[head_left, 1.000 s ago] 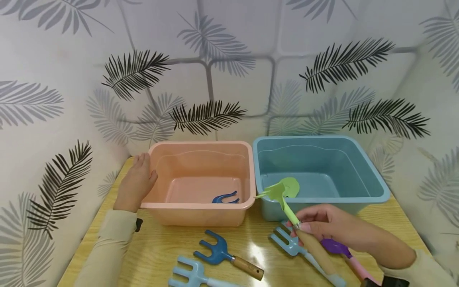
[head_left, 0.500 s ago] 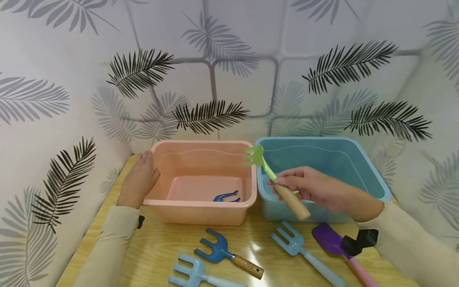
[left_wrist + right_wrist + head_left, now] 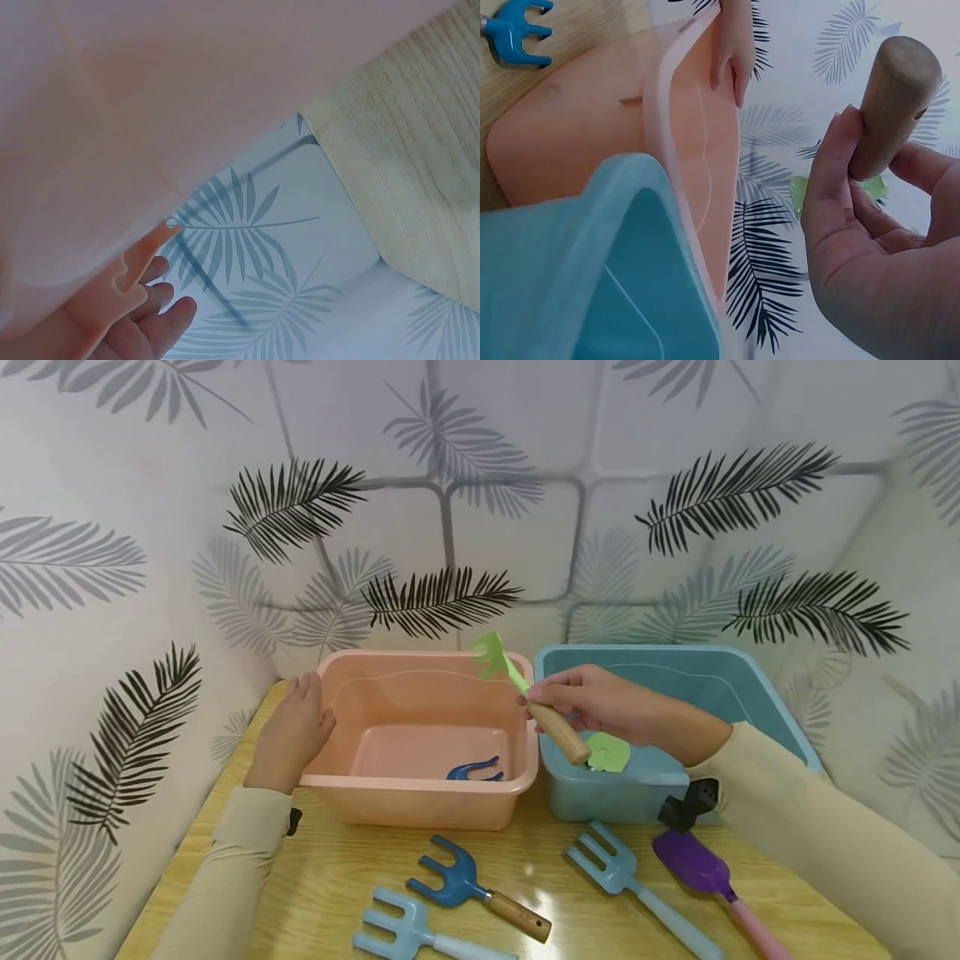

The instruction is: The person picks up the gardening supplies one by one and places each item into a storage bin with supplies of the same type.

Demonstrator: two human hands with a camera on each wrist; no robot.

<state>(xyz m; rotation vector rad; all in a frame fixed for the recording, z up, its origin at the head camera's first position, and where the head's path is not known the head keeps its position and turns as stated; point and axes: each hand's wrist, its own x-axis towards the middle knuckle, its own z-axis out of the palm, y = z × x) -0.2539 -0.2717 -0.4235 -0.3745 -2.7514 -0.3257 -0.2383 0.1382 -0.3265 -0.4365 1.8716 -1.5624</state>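
My right hand point(image 3: 600, 697) pinches a small green hand fork point(image 3: 551, 727) where its wooden handle meets the metal, and its tines hang over the right part of the pink basin point(image 3: 420, 787). In the right wrist view, the wooden handle end point(image 3: 909, 64) points toward the camera. My left hand point(image 3: 292, 739) holds the left rim of the pink basin, thumb inside and fingers outside. A dark blue fork head point(image 3: 474, 770) lies inside that basin; its handle is hidden by the front wall. The blue basin point(image 3: 622, 793) beside it contains a green tool piece point(image 3: 607, 752), partly hidden.
On the wooden table point(image 3: 315, 877) in front lie a dark blue hand fork point(image 3: 457, 877) with a wooden handle, a light blue fork point(image 3: 401, 927), another light blue fork point(image 3: 615, 864) and a purple trowel point(image 3: 693, 864) with a pink handle. A leaf-patterned wall covering point(image 3: 480, 527) stands behind.
My right hand has lifted the green hand fork from above the blue basin's front and carried it left and upward to the pink basin. My left hand has stayed at the rim.
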